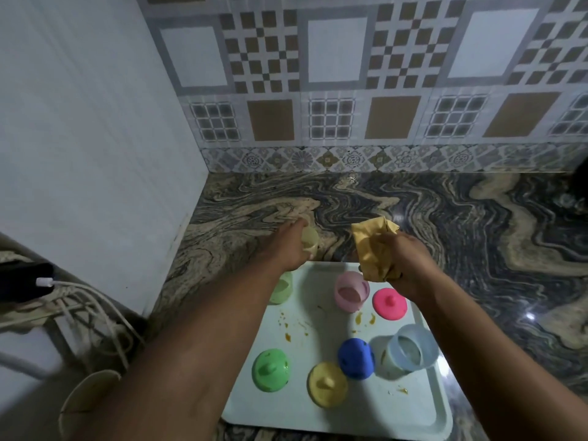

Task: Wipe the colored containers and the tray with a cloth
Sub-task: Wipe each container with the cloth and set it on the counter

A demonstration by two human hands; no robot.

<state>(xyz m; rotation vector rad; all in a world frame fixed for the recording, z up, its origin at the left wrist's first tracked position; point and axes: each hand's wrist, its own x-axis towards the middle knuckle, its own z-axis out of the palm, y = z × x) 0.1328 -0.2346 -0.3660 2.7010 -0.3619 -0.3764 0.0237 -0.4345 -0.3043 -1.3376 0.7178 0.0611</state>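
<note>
- My left hand (288, 246), centre of frame, grips a pale yellow container (310, 243) beyond the tray's far edge.
- My right hand (404, 265) clutches a bunched yellow cloth (372, 249), right of centre.
- The stained tray (318, 405), lower centre, carries a pink container (351, 296) and a blue container (412, 348).

The counter (445, 218) is polished stone with swirled veining, glossy enough to throw back spots of light towards its right edge. The tray (397, 415) looks like smooth pale plastic with a dull sheen, smeared with orange-yellow stains. The pink container (351, 294), blue container (410, 348), green container (281, 288) and pale yellow container (310, 243) are thin translucent plastic, cloudy rather than clear. The pink lid (389, 303), blue lid (355, 358), green lid (270, 370) and yellow lid (327, 388) are opaque, smooth, faintly shiny plastic. The cloth (372, 249) is matt, crumpled yellow fabric.
</note>
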